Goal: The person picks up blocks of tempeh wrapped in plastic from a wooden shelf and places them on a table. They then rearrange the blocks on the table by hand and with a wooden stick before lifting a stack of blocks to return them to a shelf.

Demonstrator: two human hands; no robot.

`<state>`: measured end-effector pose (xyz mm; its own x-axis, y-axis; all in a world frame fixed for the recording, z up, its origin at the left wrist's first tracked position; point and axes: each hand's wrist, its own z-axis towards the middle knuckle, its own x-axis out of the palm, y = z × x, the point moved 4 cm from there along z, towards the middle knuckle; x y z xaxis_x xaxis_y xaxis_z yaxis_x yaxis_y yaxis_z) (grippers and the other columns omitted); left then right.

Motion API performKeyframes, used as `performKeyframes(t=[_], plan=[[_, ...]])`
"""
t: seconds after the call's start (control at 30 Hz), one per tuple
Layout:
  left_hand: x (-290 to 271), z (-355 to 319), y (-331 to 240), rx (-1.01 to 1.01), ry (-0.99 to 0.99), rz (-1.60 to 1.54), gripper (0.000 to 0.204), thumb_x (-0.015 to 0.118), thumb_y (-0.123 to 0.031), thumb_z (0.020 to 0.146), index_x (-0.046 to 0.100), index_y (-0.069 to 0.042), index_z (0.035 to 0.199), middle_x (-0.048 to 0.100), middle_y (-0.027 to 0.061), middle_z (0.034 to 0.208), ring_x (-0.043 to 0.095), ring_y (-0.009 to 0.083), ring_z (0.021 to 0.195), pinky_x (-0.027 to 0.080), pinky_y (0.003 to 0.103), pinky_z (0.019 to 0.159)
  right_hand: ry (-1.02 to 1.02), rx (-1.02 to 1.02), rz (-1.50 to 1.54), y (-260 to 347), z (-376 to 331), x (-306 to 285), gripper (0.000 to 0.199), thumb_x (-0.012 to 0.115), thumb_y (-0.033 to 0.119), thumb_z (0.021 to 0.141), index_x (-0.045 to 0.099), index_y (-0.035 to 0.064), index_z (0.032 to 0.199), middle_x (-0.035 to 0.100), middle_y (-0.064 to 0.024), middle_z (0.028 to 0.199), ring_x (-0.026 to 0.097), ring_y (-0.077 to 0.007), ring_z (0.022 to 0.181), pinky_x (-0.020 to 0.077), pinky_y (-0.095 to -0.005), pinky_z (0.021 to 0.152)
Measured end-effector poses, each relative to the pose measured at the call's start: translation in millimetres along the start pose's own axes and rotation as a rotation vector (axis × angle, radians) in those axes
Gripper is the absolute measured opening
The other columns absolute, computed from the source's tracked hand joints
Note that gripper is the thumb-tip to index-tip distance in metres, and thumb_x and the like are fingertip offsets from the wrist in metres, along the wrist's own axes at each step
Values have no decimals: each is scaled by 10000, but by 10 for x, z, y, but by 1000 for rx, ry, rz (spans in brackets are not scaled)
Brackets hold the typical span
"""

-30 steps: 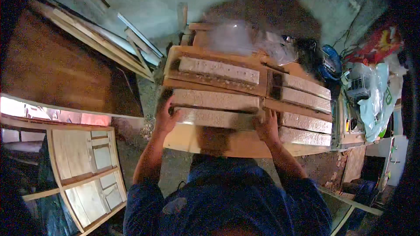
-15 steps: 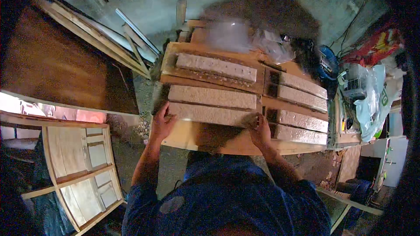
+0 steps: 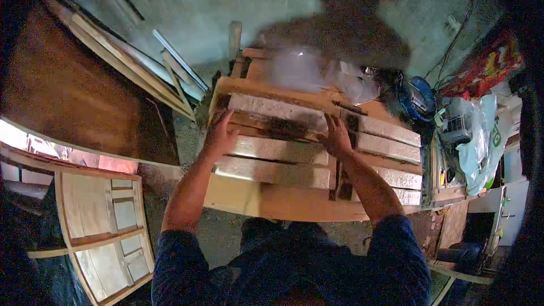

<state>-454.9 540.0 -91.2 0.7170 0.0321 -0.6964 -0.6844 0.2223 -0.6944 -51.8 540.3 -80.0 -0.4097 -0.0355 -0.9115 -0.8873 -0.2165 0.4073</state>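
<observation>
Several long pale bars with rough, speckled tops lie on a brown wooden table in front of me. My left hand (image 3: pixel 221 137) is at the left end of the farthest bar (image 3: pixel 277 109), thumb and fingers apart. At that bar's right end is my right hand (image 3: pixel 335 136), its fingers likewise spread, with the fingertips close to the bar's end. Whether either hand touches it I cannot tell. Nearer to me lie two more bars, a middle one (image 3: pixel 283 150) and a near one (image 3: pixel 275 171), side by side below my hands.
More pale bars (image 3: pixel 388 130) lie at the table's right. Clear plastic bags (image 3: pixel 297 68) and a blue round item (image 3: pixel 418 96) are at the back. A dark board (image 3: pixel 85 90) and wood strips lean left, above a wooden frame (image 3: pixel 107 232). A plastic bag (image 3: pixel 479 136) hangs right.
Both hands have moved away from me, from the ends of the nearest bar to the ends of the farthest one. The table sits slightly lower in the picture.
</observation>
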Motion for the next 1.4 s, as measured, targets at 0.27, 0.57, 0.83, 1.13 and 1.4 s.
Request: performKeyframes(t=[0.27, 0.57, 0.83, 1.13, 1.4], plan=[[368, 726, -144, 112, 82, 286, 779, 717, -96, 768, 368, -137, 1463, 346, 272, 1474, 315, 436, 1385, 309, 466, 1134, 225, -174, -532, -878, 648, 791, 937, 675, 452, 819, 198, 85, 1537, 198, -184, 1578, 217, -389, 1439, 225, -451, 1182], [579, 1123, 445, 181, 214, 323, 921, 697, 54, 604, 371, -170, 1436, 363, 212, 1469, 351, 424, 1359, 340, 484, 1112, 149, -231, -127, -690, 587, 664, 637, 596, 397, 914, 398, 69, 1423, 474, -183, 1389, 454, -377, 1262, 322, -469, 1109], [590, 1275, 844, -347, 534, -469, 759, 838, -98, 692, 494, -153, 1366, 485, 155, 1385, 475, 305, 1262, 436, 431, 990, 453, -156, 534, -780, 494, 423, 470, 630, 278, 925, 453, 85, 1315, 552, -96, 1262, 578, -242, 1089, 465, -356, 967], [481, 1071, 649, -204, 206, -570, 696, 837, -194, 741, 504, -53, 1337, 622, 79, 1177, 591, 202, 1054, 480, 356, 924, 270, -117, 645, -1459, 253, 801, 581, 583, 321, 957, 368, 63, 1431, 550, -142, 1322, 592, -302, 1096, 503, -452, 930], [554, 1127, 644, -229, -50, -410, 669, 771, -247, 810, 462, -33, 1363, 593, 124, 1218, 570, 232, 1116, 467, 361, 949, 128, 226, 575, -1230, 257, 610, 609, 592, 422, 926, 414, 41, 1366, 605, -177, 1193, 620, -324, 1046, 505, -452, 879]])
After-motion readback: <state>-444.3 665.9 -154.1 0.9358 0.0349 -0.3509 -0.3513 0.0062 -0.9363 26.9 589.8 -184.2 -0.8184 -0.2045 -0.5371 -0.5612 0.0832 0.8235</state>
